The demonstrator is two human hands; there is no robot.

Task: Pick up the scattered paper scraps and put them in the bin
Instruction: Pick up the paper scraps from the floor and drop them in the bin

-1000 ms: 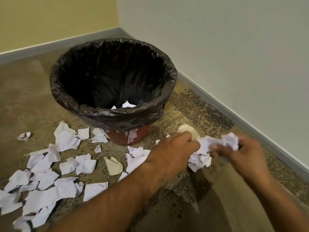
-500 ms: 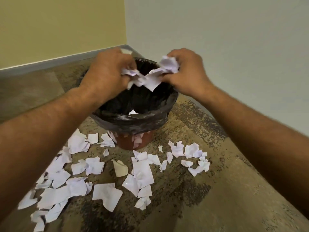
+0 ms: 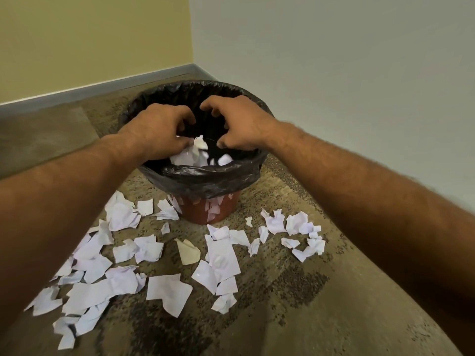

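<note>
A red bin (image 3: 226, 206) with a black liner (image 3: 205, 182) stands in the corner of the room. Both of my hands hover over its mouth. My left hand (image 3: 159, 129) has its fingers spread and curled downward, and a white scrap (image 3: 200, 144) hangs right at its thumb tip. My right hand (image 3: 241, 124) is open with nothing in it. White scraps (image 3: 189, 158) lie inside the liner below the hands. Several white paper scraps (image 3: 223, 255) are scattered on the carpet in front of the bin, with one beige scrap (image 3: 189, 251) among them.
A yellow wall (image 3: 90, 42) and a grey wall (image 3: 334, 73) meet just behind the bin, with a grey skirting board (image 3: 77, 89) along the floor. More scraps (image 3: 90, 291) spread to the lower left and a small cluster (image 3: 298, 232) lies to the right.
My hands lifted a bunch of scraps from the floor at the right up over the bin. Their fingers have now spread, and the scraps have dropped into the liner.
</note>
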